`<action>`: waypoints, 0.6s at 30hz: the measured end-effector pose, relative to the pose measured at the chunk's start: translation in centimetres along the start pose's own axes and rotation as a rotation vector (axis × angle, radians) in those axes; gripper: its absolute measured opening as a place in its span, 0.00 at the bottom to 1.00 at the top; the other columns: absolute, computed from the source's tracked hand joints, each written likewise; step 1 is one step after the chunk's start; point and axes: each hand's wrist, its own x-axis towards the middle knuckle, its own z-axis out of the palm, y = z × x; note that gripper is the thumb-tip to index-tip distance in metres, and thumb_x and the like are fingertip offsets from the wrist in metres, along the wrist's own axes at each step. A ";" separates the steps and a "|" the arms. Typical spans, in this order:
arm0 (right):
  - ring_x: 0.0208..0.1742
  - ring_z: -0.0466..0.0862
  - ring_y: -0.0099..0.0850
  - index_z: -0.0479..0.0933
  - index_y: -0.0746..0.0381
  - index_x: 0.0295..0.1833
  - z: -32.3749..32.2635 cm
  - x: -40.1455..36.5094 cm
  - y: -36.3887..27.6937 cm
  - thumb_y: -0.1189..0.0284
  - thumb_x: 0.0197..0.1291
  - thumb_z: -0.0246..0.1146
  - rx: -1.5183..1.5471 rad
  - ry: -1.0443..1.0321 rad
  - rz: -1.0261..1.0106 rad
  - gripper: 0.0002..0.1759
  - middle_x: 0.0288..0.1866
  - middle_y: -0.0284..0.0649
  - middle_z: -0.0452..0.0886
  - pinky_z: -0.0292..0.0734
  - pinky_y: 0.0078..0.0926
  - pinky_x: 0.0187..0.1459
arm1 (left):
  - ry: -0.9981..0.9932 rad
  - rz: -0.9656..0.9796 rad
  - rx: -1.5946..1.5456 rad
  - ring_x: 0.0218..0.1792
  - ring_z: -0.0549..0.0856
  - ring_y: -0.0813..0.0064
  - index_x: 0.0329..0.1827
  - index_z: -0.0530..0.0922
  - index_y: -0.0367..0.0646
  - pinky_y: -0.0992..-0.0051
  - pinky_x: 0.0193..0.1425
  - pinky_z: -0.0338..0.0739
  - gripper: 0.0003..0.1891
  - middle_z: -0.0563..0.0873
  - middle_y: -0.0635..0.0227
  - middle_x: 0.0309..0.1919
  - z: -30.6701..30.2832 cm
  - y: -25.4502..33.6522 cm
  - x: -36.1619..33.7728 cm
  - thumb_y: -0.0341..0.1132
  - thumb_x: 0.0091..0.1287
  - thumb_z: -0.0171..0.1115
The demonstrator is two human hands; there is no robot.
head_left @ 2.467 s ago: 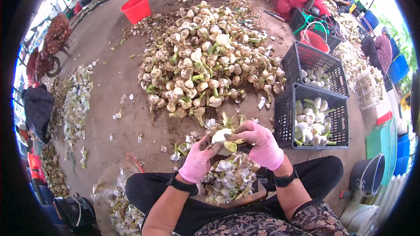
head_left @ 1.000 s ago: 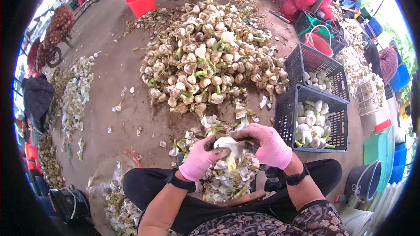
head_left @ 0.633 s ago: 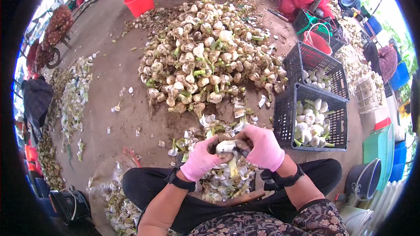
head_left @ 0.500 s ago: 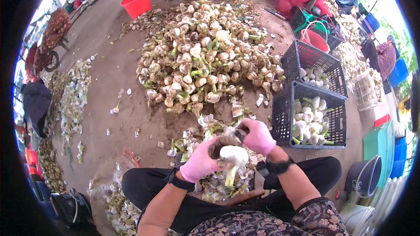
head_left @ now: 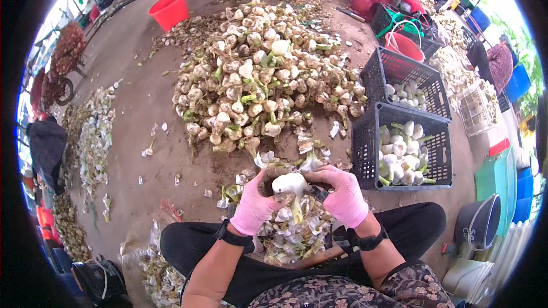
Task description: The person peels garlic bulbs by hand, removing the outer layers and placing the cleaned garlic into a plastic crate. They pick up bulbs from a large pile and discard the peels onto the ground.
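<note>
Evidently partway: cleaned bulbs (head_left: 402, 151) fill part of near crate (head_left: 364, 157), while big dirty heap (head_left: 257, 80) lies uncleaned. Left hand (head_left: 254, 206) pinches mostly white bulb (head_left: 289, 183) above peelings (head_left: 294, 236) — right hand (head_left: 345, 199) curls beside it, grip unclear.

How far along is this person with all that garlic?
Looks done: the clean white bulbs in the near black crate, plus some in the crate behind. In hand: one white bulb between the left hand and right hand. Apparently left: the large heap of rougher, browner bulbs, so probably much remains.
</note>
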 end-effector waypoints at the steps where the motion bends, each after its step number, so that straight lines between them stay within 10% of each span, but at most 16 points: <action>1: 0.39 0.83 0.43 0.82 0.61 0.48 0.0 0.0 0.1 0.84 0.42 0.59 -0.025 -0.013 -0.003 0.23 0.37 0.47 0.82 0.77 0.32 0.41 | 0.001 0.000 0.002 0.48 0.81 0.76 0.55 0.74 0.37 0.74 0.57 0.74 0.26 0.83 0.67 0.46 0.0 0.0 0.0 0.25 0.51 0.72; 12: 0.30 0.83 0.39 0.80 0.66 0.36 1.7 0.5 5.7 0.80 0.51 0.62 0.002 0.024 0.235 0.06 0.27 0.47 0.81 0.77 0.32 0.36 | -0.101 -0.242 -0.060 0.51 0.81 0.76 0.54 0.76 0.35 0.73 0.59 0.74 0.18 0.82 0.63 0.51 -0.2 -1.8 0.1 0.23 0.59 0.64; 13: 0.33 0.84 0.42 0.80 0.65 0.39 2.8 0.5 10.3 0.81 0.49 0.60 -0.339 0.029 0.303 0.09 0.28 0.47 0.82 0.77 0.35 0.40 | -0.114 -0.237 -0.054 0.51 0.81 0.76 0.54 0.76 0.35 0.73 0.59 0.74 0.18 0.82 0.63 0.51 -0.3 -2.7 0.1 0.23 0.59 0.64; 18: 0.59 0.76 0.41 0.73 0.59 0.60 2.2 -2.1 9.6 0.84 0.49 0.61 -0.089 -0.063 0.290 0.29 0.60 0.46 0.74 0.75 0.34 0.56 | -0.055 -0.245 -0.526 0.53 0.80 0.72 0.63 0.67 0.34 0.73 0.60 0.74 0.27 0.80 0.62 0.53 0.0 -1.7 0.4 0.21 0.60 0.63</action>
